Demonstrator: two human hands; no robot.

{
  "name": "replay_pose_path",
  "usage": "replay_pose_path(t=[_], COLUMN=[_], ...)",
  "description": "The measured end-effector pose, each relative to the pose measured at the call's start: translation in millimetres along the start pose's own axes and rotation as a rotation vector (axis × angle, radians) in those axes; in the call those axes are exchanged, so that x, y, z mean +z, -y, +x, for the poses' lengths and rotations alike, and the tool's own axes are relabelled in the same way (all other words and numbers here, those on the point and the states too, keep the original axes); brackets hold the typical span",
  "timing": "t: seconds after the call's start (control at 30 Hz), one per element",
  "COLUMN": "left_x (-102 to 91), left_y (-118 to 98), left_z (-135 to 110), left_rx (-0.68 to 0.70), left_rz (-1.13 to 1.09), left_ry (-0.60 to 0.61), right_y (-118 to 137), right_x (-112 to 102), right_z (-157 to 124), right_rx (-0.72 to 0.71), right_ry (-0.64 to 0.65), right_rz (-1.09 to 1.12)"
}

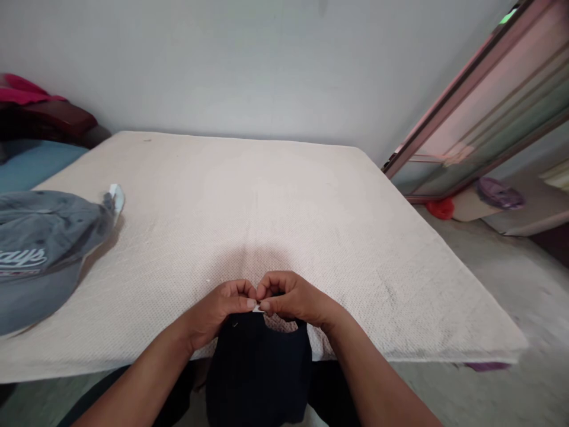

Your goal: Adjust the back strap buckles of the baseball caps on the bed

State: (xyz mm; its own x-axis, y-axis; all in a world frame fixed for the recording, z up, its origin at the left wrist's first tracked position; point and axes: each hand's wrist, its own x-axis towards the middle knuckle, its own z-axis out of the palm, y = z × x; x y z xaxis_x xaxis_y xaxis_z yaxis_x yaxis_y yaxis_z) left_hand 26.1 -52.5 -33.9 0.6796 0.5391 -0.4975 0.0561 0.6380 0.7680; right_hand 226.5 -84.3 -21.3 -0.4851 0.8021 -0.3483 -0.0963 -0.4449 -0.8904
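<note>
A dark navy cap [260,373] hangs at the near edge of the padded surface, its curved rear opening facing up. My left hand [226,309] pinches the cap's edge beside that opening, thumb on top and fingers curled. Right against it, my right hand [296,299] is closed on the cap's back strap, fingertips meeting those of the left. Between the two thumbs a small white piece [258,308] shows, perhaps a tag; most of it is covered by the fingers.
A grey cap [48,249] with white lettering lies at the left on the cream-coloured padded surface [275,190]. Behind it are a blue cushion-like thing [40,163] and pink cloth [26,89]. A bin [478,201] stands on the floor at right, by a sliding glass door [489,112].
</note>
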Motion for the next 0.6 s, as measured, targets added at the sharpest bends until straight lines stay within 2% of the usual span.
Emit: replay_pose_path(t=[0.27,0.6], left_x=[-2.1,-1.0], left_y=[0,-11], left_z=[1,-7], left_rx=[0.024,0.056], left_rz=[0.011,0.129], left_ry=[0.051,0.103], right_y=[-3,-7], right_x=[-1,-4], right_z=[1,3], right_rx=[0.006,0.001], right_ry=[0.027,0.050], right_rz=[0.053,0.059])
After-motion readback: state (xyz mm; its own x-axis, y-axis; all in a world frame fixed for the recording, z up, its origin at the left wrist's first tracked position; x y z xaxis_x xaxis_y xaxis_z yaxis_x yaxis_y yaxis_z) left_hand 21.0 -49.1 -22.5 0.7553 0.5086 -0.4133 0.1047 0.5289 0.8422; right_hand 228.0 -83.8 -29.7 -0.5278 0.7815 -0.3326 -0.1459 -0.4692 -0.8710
